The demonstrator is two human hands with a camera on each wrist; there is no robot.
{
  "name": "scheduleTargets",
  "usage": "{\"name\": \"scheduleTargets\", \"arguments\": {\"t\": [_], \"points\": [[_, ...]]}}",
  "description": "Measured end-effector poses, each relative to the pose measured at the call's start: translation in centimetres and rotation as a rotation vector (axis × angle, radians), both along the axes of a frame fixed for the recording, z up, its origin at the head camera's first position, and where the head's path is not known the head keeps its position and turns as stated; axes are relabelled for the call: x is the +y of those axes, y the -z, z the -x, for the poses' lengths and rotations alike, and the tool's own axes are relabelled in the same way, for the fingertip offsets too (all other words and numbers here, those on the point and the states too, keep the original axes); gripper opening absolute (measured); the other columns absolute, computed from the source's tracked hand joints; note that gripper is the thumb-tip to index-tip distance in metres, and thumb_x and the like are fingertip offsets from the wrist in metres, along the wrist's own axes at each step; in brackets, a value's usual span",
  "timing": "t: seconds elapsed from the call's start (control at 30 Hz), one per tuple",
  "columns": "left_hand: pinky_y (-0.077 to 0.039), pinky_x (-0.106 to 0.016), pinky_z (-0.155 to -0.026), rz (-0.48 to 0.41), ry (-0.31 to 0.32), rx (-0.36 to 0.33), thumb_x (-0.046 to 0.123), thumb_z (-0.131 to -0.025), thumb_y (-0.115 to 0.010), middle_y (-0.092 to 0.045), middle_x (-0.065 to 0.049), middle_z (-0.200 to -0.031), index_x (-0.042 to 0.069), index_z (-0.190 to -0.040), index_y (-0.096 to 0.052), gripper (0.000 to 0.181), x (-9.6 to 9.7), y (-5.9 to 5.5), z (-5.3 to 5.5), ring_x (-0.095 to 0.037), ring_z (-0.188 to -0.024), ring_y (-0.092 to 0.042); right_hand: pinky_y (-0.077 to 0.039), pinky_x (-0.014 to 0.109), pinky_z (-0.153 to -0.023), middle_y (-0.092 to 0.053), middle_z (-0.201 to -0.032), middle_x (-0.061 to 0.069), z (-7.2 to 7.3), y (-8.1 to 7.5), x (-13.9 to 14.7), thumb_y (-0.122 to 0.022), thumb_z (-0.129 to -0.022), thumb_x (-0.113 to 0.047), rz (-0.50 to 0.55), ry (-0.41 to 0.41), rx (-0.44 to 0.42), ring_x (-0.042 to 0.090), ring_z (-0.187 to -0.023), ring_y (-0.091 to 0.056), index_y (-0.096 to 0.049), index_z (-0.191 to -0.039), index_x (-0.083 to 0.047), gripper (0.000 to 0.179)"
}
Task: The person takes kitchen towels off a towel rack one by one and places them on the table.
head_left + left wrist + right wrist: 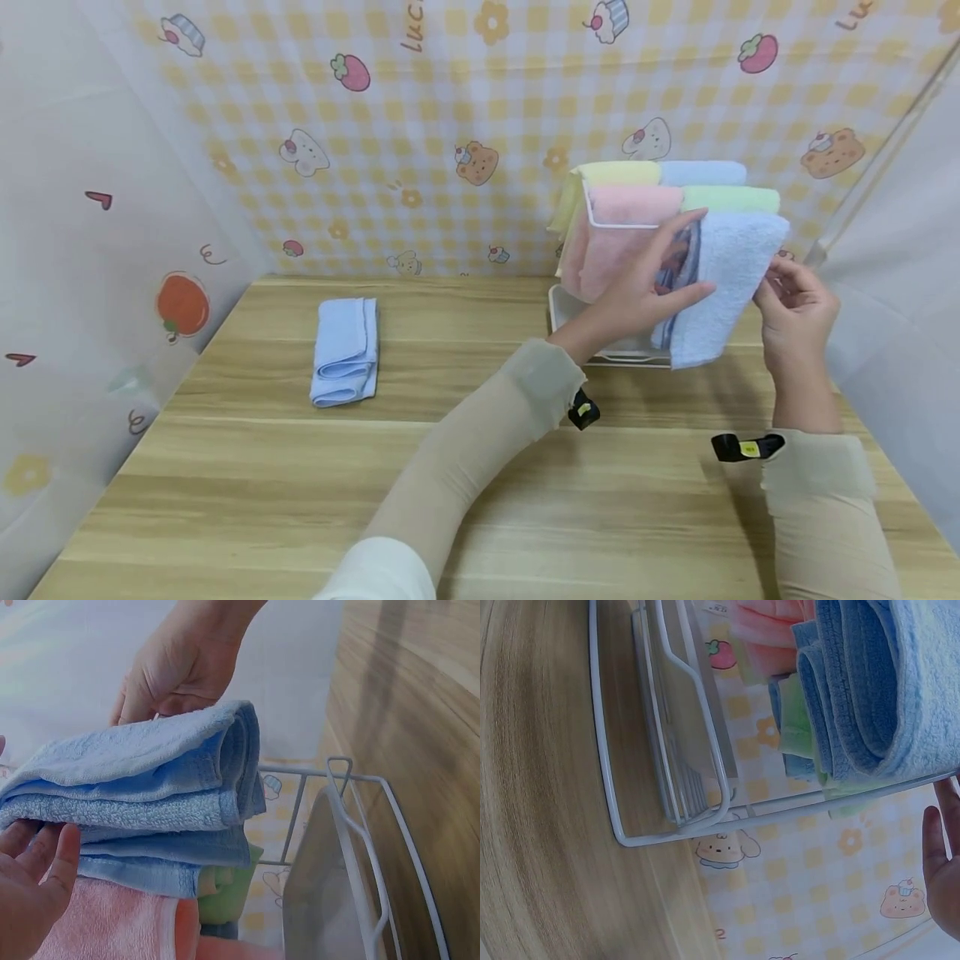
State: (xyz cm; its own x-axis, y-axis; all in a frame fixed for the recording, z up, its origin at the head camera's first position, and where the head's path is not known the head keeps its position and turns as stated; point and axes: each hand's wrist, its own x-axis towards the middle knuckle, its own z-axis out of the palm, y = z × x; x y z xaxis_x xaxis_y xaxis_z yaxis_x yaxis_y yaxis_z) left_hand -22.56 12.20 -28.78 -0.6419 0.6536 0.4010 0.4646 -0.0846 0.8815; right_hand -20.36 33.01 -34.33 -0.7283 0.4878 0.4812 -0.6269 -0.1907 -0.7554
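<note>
A light blue towel (738,275) hangs in folds at the front of a white wire rack (626,226). The left hand (637,287) is at the towel's left edge, index finger along its top and thumb spread lower down. In the left wrist view, this hand's other fingers (34,844) tuck under a fold. At the towel's right edge, the right hand (798,312) has thumb and index finger together on the cloth, its other fingers bent. Behind hang a pink towel (622,242), a green towel (731,198), a yellow towel (618,172) and another blue towel (705,172).
A second light blue towel (345,350) lies folded on the wooden table (480,517), well to the left. The rack has a white tray (322,877) at its base. A checked, cartoon-printed backdrop (420,125) stands behind, with white side walls.
</note>
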Motion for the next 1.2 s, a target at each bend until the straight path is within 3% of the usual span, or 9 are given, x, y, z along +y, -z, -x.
{"name": "scheduleTargets", "arguments": {"t": [0.27,0.53,0.7,0.83,0.97,1.2], "points": [[-0.052,-0.014,-0.089,-0.051,0.002,-0.077,0.008,-0.097,-0.063,-0.048,-0.009,-0.151,0.026,-0.158,-0.018,0.078,1.5,-0.3,0.3,-0.006,-0.128,-0.055,-0.056,0.016,-0.075,-0.071,-0.080,0.007,0.1,0.0,-0.1,-0.065,-0.082,0.020,0.003,0.038,-0.019,0.013,-0.080,-0.066,-0.070,-0.098,0.014,0.018],[-0.055,-0.013,-0.081,-0.031,-0.063,-0.102,0.008,-0.097,-0.063,-0.063,-0.014,-0.133,0.018,-0.153,-0.032,0.065,2.4,-1.1,0.6,-0.005,-0.106,-0.065,-0.056,0.017,-0.067,-0.073,-0.081,0.009,0.2,0.1,0.0,-0.067,-0.081,0.021,0.031,0.023,-0.005,0.013,-0.074,-0.067,-0.069,-0.096,0.016,0.017],[-0.056,-0.014,-0.075,-0.026,-0.125,-0.082,0.006,-0.096,-0.064,-0.067,-0.016,-0.128,0.016,-0.148,-0.040,0.058,2.6,-1.1,0.7,-0.008,-0.099,-0.069,-0.057,0.017,-0.069,-0.074,-0.083,0.009,0.2,0.1,-0.1,-0.067,-0.081,0.020,0.028,0.018,-0.001,0.014,-0.075,-0.068,-0.069,-0.096,0.015,0.016],[-0.056,-0.014,-0.072,-0.015,-0.154,-0.026,0.006,-0.097,-0.062,-0.069,-0.015,-0.123,0.015,-0.145,-0.043,0.053,2.4,-0.9,0.8,-0.007,-0.093,-0.068,-0.057,0.017,-0.069,-0.072,-0.081,0.009,0.3,0.1,-0.1,-0.066,-0.081,0.021,0.041,0.019,0.009,0.014,-0.075,-0.067,-0.071,-0.095,0.013,0.017],[-0.055,-0.014,-0.071,-0.011,-0.167,0.013,0.007,-0.097,-0.062,-0.071,-0.015,-0.119,0.013,-0.143,-0.046,0.049,2.1,-0.8,0.8,-0.005,-0.089,-0.067,-0.056,0.017,-0.067,-0.069,-0.079,0.009,0.2,0.1,-0.2,-0.066,-0.080,0.023,0.062,0.011,0.018,0.014,-0.072,-0.067,-0.073,-0.093,0.012,0.018],[-0.055,-0.016,-0.070,-0.053,-0.180,0.020,0.005,-0.095,-0.065,-0.073,-0.016,-0.112,0.011,-0.139,-0.049,0.047,1.5,-0.9,0.7,-0.008,-0.081,-0.067,-0.058,0.018,-0.072,-0.074,-0.087,0.011,0.2,0.1,-0.1,-0.067,-0.081,0.020,0.047,0.002,0.006,0.015,-0.080,-0.070,-0.072,-0.094,0.012,0.016]]}}
